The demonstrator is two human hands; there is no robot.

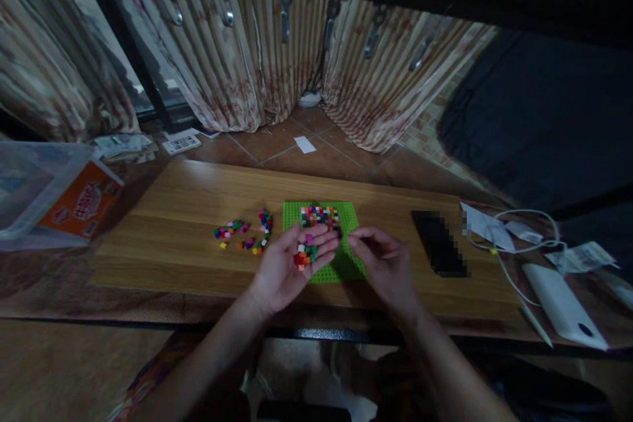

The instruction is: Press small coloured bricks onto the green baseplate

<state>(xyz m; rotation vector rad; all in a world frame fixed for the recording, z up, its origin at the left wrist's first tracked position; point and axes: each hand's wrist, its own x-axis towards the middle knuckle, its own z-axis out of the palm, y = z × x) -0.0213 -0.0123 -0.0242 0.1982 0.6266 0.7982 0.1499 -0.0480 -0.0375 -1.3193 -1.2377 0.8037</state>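
My left hand [289, 264] is cupped palm up over the near left corner of a green studded baseplate [349, 264] and holds several small coloured bricks [306, 254]. My right hand [383, 264] hovers just right of it above the plate, fingertips pinched together; whether a brick sits between them I cannot tell. A patch of coloured bricks [320, 215] is pressed onto the plate's far edge. More loose coloured bricks [246, 232] lie scattered on the wooden table [188, 211] left of the plate.
A black phone [438, 242] lies right of the plate. Further right are a white power bank [561, 303], white cables [514, 237] and papers. An orange packet [82, 201] in a clear bag lies at the left. Curtains hang behind the table.
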